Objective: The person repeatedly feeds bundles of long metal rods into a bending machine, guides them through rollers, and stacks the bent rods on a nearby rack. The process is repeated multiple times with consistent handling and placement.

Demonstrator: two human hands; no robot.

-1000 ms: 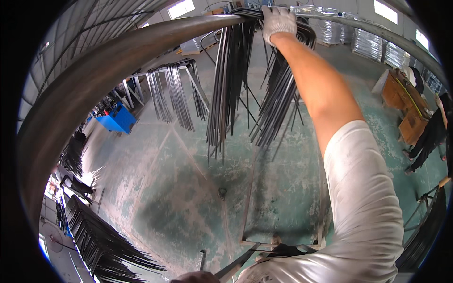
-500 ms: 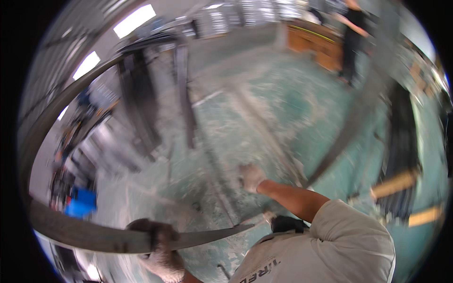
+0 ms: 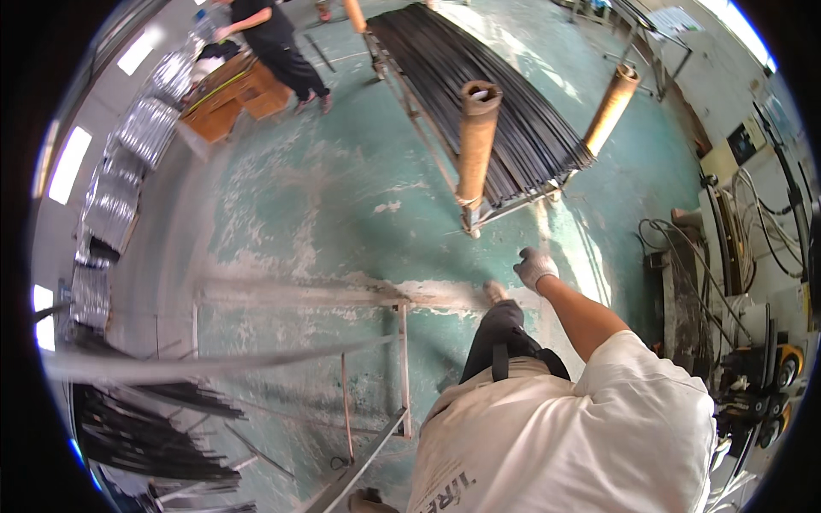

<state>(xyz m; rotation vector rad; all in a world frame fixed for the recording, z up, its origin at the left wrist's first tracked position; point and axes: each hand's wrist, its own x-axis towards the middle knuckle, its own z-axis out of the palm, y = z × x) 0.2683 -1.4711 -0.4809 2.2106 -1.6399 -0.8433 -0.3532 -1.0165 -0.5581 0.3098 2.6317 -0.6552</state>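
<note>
Fingers of the gloved right hand hang loosely together, empty, while the left hand, at the lower edge, looks closed on the near end of a long grey metal strip sweeping out to the left, though its grip is mostly hidden. Judging by this, the carrying step is in hand, and the next move calls for steering that strip past the steel frame just beyond the left hand. Farther ahead of the right fingers, black strips lie on a rack with cardboard-tube posts
</note>
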